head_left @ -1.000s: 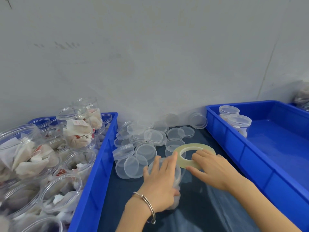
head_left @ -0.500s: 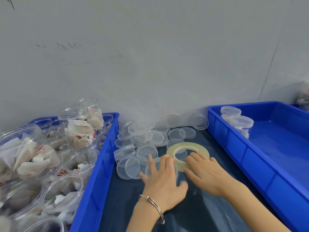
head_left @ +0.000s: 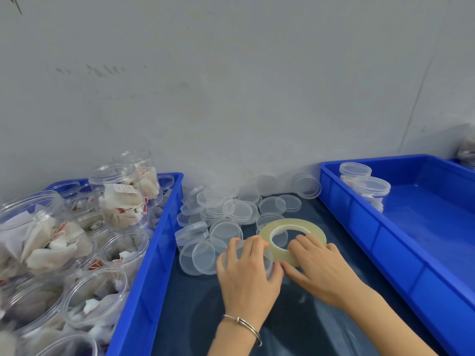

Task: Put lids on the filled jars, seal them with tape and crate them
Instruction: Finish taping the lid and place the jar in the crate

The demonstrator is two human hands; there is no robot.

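At far left I see a blue plastic crate (head_left: pixel 154 253) crowded with clear round plastic jars (head_left: pixel 120 199) that hold white sachets with red marks; those in view are lidless. Right of its wall, on the dark blue work surface (head_left: pixel 295 330), lies a loose heap of clear round plastic lids (head_left: pixel 237 209), some overlapping, some leaning against the grey wall (head_left: pixel 231 86).

Nearer the camera, my left hand (head_left: pixel 248 273), a thin silver bangle (head_left: pixel 244 323) on its wrist, is cupped over a lidded clear jar (head_left: pixel 267 263) standing on the surface, fingers curled round its top; most of the jar is hidden beneath the hand.

Just right of it, a flat ring of pale yellowish translucent tape (head_left: pixel 293 236) rests partly on a lid and touches the jar. My right hand (head_left: pixel 318 268) lies on the ring's near edge, fingertips pressing it from above and the thumb reaching toward the jar; I cannot tell whether it pinches the roll or merely rests on it.

At right, a second blue plastic crate (head_left: pixel 385 242) holds two lidded jars (head_left: pixel 370 191) in its far left corner.
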